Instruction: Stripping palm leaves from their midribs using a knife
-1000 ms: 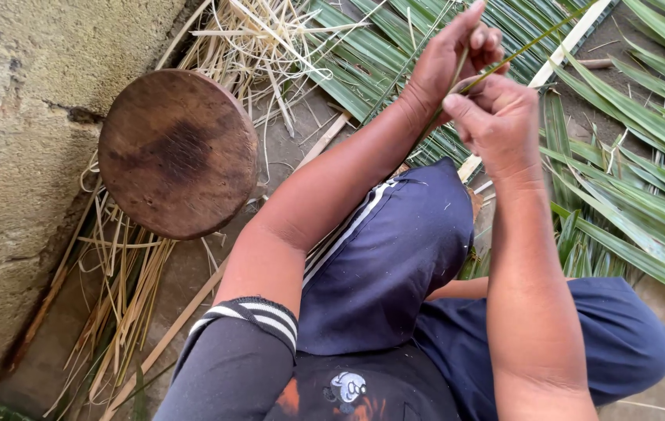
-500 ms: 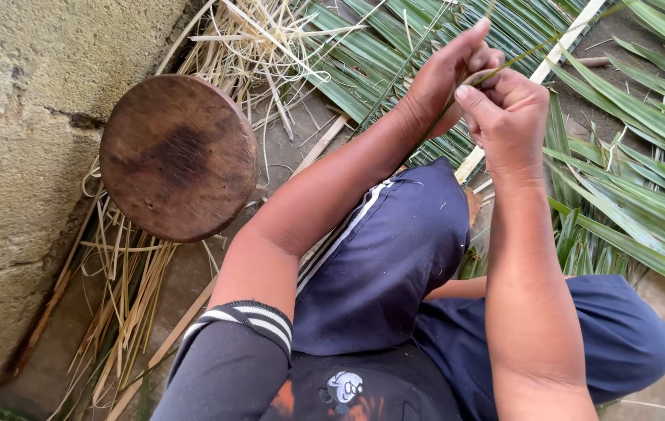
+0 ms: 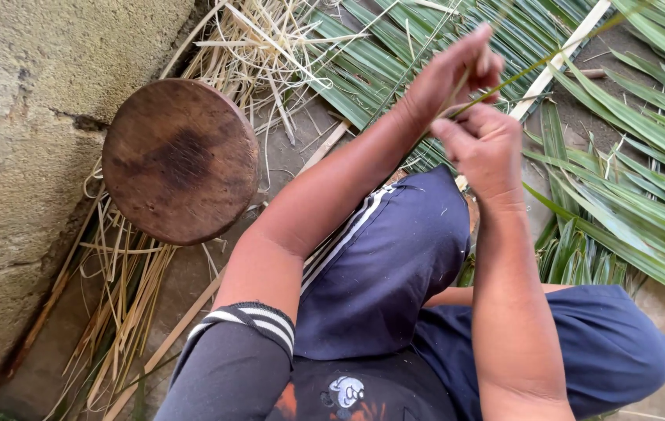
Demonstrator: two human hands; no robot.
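The left hand pinches a thin green leaf strip; just below it, the right hand grips the same strip; green palm leaves lie beyond both hands.

Round stool seat: dark wood, matt, worn, with a darker stain at its middle. Wall: rough, cracked plaster or concrete, pale and dull. Palm leaves: fresh green blades, smooth with a slight sheen. Dried strips: straw-coloured, fibrous, matt. Thin green leaf rib: smooth, slender. Shorts: navy cloth, soft, matt, with white stripes. Floor: grey, gritty concrete.
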